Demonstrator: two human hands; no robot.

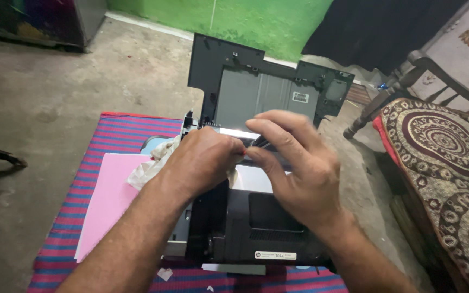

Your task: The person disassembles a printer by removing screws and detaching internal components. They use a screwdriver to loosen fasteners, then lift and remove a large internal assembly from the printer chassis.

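Note:
A black printer [256, 228] sits on a red-and-blue striped cloth [115, 133], its dark grey lid [261, 87] raised upright at the back. My left hand [199, 160] is closed over a crumpled white rag [147, 168] at the printer's open top. My right hand [299, 163] hovers over the same opening, fingers pinching a thin dark tool with a red tip [253, 145] between the two hands. The glass bed under my hands is mostly hidden.
A pink paper sheet [107, 201] lies on the cloth left of the printer. A patterned cushioned chair [446, 163] stands to the right. Concrete floor [44, 97] lies around, with a green wall [245, 21] behind.

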